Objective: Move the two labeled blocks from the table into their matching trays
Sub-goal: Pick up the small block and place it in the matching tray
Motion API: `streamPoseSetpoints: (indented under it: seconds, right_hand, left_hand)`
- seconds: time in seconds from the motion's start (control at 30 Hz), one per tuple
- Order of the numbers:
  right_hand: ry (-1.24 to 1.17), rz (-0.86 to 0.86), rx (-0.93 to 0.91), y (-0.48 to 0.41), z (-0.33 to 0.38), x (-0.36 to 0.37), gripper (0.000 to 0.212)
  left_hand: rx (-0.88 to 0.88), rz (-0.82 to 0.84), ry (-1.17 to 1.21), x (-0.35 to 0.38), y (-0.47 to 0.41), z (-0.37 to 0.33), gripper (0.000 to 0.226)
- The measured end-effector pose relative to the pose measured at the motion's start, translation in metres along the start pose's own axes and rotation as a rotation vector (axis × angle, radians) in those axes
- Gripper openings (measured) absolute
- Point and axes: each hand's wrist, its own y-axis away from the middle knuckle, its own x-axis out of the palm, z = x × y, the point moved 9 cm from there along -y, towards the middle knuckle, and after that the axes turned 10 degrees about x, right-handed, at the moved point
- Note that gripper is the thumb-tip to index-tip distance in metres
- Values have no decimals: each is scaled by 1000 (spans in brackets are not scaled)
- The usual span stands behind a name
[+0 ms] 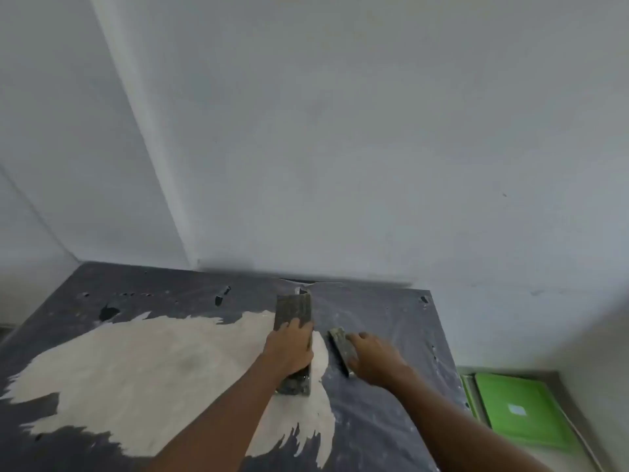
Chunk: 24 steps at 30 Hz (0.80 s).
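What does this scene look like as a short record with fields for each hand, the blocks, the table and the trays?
left hand: on top of the long block, fingers wrapped over it
right hand: grip on the smaller block, tilted on edge
table: dark sheet with a large pale patch
green trays: lower right, beside the table, with a small pale label
labels on blocks: too blurred to tell
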Motion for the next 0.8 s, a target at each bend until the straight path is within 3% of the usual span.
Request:
streamPoseSetpoints:
  seconds: [0.17, 0.33, 0.5, 0.7, 0.8]
  right_hand:
    - [-13, 87, 71, -29, -6, 43, 50]
    - [-32, 121, 101, -56, -12, 82, 52]
    - [-14, 76, 121, -70, -20, 115, 56]
    - [-74, 43, 81, -71, -29, 134, 79]
    - [-157, 28, 57, -71, -33, 127, 72]
  left_hand:
    - [-53, 100, -6, 43, -26, 12, 63]
    - [-104, 18, -122, 58, -34, 13, 70]
    - [-120, -6, -149, 68, -37, 17, 71]
    - [-136, 31, -184, 69, -41, 12, 71]
    - [-143, 42, -165, 68, -43, 12, 73]
